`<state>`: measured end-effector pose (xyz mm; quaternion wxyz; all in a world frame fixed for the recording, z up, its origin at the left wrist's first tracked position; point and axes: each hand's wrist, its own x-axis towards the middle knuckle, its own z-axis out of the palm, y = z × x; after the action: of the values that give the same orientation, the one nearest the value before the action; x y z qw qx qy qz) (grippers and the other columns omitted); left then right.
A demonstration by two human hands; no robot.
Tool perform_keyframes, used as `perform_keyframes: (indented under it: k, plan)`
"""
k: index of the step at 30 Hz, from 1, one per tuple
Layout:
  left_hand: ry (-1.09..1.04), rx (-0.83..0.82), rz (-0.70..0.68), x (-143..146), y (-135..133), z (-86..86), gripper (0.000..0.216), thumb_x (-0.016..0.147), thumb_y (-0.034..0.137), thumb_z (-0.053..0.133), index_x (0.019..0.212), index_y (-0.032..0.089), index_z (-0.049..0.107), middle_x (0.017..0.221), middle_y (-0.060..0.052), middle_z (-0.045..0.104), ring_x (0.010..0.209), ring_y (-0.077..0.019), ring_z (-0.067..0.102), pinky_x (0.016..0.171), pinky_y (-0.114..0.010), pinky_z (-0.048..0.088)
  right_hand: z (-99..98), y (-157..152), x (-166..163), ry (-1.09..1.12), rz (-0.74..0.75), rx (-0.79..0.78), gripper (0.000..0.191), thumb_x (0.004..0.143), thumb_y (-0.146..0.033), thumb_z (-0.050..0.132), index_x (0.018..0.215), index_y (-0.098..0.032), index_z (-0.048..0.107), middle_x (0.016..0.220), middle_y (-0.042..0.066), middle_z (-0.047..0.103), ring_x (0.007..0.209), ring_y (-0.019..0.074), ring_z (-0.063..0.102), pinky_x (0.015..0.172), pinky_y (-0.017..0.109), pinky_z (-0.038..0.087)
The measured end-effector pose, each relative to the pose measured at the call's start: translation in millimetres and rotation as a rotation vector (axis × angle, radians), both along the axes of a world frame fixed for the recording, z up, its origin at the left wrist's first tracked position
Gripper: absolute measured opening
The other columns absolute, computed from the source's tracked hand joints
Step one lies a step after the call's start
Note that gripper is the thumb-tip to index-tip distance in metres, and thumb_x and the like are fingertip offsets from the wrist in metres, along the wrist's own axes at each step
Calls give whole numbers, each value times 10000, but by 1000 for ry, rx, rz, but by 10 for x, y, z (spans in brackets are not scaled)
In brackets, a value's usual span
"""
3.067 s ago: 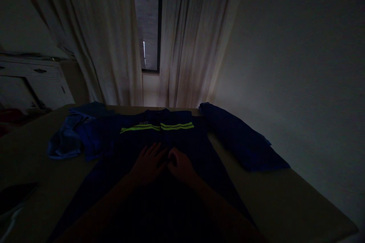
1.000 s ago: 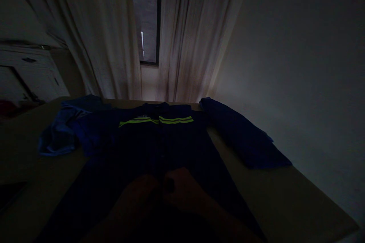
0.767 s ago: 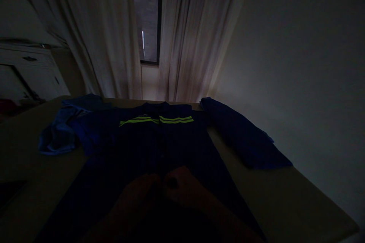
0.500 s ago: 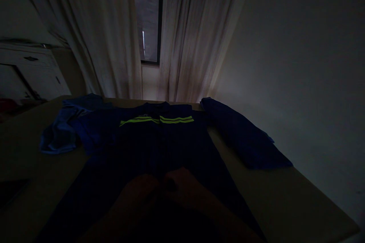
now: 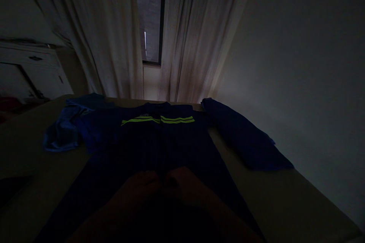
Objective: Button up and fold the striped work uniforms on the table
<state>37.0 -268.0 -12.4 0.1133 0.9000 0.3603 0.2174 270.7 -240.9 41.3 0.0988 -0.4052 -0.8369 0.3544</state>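
A dark blue work shirt or coverall (image 5: 185, 136) with two bands of yellow-green stripes across the chest lies spread out on its back, collar at the far end. Both of my hands rest low on its front, close together at the middle. My left hand (image 5: 139, 186) is curled with fingers closed at the garment's centre line. Just beside it, my right hand (image 5: 186, 186) is also closed, thumb and fingers pinched together. Both seem to grip the cloth there. Deep shadow hides the fingertips and any fastening between them.
The garment lies on a tan-covered bed or table (image 5: 273, 201). Folded dark blue clothing (image 5: 248, 144) lies at the right along the wall, crumpled lighter blue clothing (image 5: 61, 133) at the left. A dark flat object (image 5: 14, 188) sits at the left edge. Curtains (image 5: 114, 45) hang behind.
My left hand has shifted slightly up and its knuckles show a little more. My right hand stays nearly in place. The view has moved very slightly.
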Motion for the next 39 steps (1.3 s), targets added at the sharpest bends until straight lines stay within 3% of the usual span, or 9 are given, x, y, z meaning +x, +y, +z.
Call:
perform_keyframes:
  k: [4,11,18,21,27,32,39]
  plan:
    - [58,-21,4,-27,9,52,306,924,94,577,1098,332,660,1011,32,672,895,-145,619,767,-262,426,22,12,-10,6,30,-43,181,901,-305,681,1037,-220,764,1005,19,775,897,181,705,728,225,457]
    - [156,182,-23,-37,8,82,260,899,33,577,1003,265,635,950,11,681,829,-173,596,743,-306,407,39,-23,-22,-13,-5,-12,211,852,-314,687,1031,-219,747,991,17,770,865,175,699,697,218,450]
    - [64,40,59,-17,10,21,232,957,76,506,975,258,649,952,6,664,824,-145,607,751,-271,441,43,31,43,32,19,-5,248,816,-174,612,1019,-195,752,976,23,766,848,161,693,713,216,456]
    - [-14,-30,33,-18,29,-7,265,983,119,480,1097,285,653,1017,4,669,867,-130,631,768,-243,465,78,45,47,24,0,-22,270,836,-146,562,1013,-202,757,957,13,762,822,149,677,696,211,441]
    - [125,102,-23,-21,22,46,315,948,79,534,1123,308,659,993,9,675,869,-150,623,753,-266,441,98,55,11,-4,-24,-40,268,867,-142,517,968,-197,759,925,11,757,789,142,660,678,209,418]
    - [204,208,-24,-12,-11,133,332,894,9,570,1094,266,635,998,3,677,845,-176,607,747,-305,418,14,56,14,28,-28,-31,243,855,-163,553,992,-191,751,920,19,757,772,139,656,641,207,398]
    - [202,132,26,-4,-27,52,277,889,40,601,1051,262,632,989,4,667,840,-188,597,758,-331,408,28,77,57,71,26,-78,185,794,-264,743,965,-195,751,928,14,763,822,164,685,688,218,446]
